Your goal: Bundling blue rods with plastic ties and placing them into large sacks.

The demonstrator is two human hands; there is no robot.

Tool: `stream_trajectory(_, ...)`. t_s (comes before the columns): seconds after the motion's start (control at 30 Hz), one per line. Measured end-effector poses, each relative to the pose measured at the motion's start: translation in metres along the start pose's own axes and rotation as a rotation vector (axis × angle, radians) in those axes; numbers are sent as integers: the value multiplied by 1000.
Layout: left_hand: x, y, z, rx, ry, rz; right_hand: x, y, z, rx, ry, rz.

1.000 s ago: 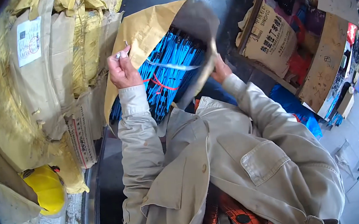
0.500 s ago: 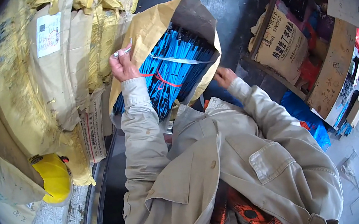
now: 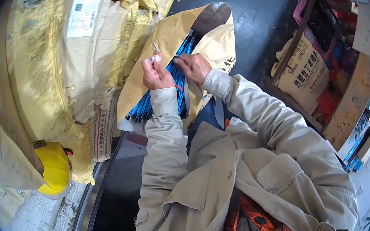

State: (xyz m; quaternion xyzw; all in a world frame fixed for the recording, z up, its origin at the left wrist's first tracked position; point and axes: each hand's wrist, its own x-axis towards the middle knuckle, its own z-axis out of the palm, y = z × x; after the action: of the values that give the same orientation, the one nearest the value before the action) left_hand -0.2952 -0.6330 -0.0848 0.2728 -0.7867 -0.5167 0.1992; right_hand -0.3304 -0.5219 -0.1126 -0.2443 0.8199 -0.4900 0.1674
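A brown paper sack [image 3: 145,81] stands in front of me with its mouth toward me. Inside it lies a thick bundle of thin blue strips with dark ends [image 3: 141,108], crossed by a red tie [image 3: 179,87]. My left hand [image 3: 157,74] is closed over the sack's mouth, with a thin silvery tool [image 3: 156,47] sticking up from its fingers; the kind of tool does not show clearly. Just to its right, my right hand [image 3: 194,67] is closed on the sack's right rim, fingertips turned toward the left hand. Both hands hide part of the strips.
Tall stacked yellow and tan sacks [image 3: 41,69] rise on the left, with a yellow hard hat [image 3: 53,169] below. At the right, a crate [image 3: 285,50] holds a printed paper sack [image 3: 303,76] and coloured bags. A dark floor [image 3: 245,4] lies beyond.
My right hand has come up from beside the sack to its rim, and the mouth is narrower, covering more strips. My left hand has moved right with the silvery tool. The view has shifted.
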Motion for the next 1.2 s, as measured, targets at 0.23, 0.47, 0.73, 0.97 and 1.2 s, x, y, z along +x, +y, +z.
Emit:
stream_trajectory(0.23, 28, -4, 20, 180, 40, 105, 62, 25, 17, -155, 114, 1)
stream_trajectory(0.47, 89, -34, 14, -9, 148, 46, 111, 14, 14, 73, -62, -146)
stream_trajectory(0.73, 118, -24, 13, 202, 204, 89, 139, 16, 28, 130, -65, -272)
stream_trajectory(0.97, 126, -18, 1, 209, 129, -10, 148, -11, 6, 532, -251, -165)
stream_trajectory(1.2, 131, -30, -5, 362, 116, 103, 199, -45, 4, 955, -481, 164)
